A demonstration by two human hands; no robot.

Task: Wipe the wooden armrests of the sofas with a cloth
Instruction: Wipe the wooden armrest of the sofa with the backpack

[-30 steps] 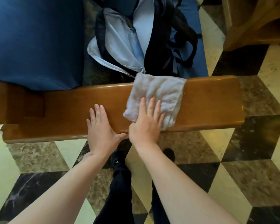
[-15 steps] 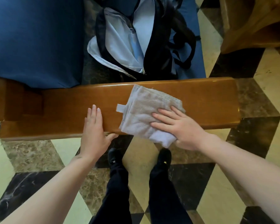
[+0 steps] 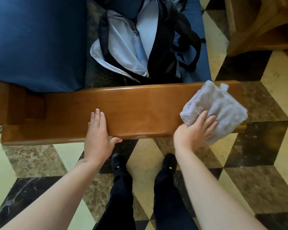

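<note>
Checkered marble floor (image 3: 264, 180) under a wooden armrest (image 3: 140, 110) running left-right. Right hand (image 3: 194, 131) is pressing flat on the cloth (image 3: 223, 107) at the armrest's right end; left hand (image 3: 98, 135) is bracing open-palmed mid-rail, gripping nothing, so the unwiped run lies leftward.

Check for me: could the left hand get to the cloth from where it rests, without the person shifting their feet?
Probably yes. The left hand lies flat on the armrest, and only bare wood separates it from the cloth under the right hand at the far end. The bag sits behind on the seat, clear of that path.
</note>
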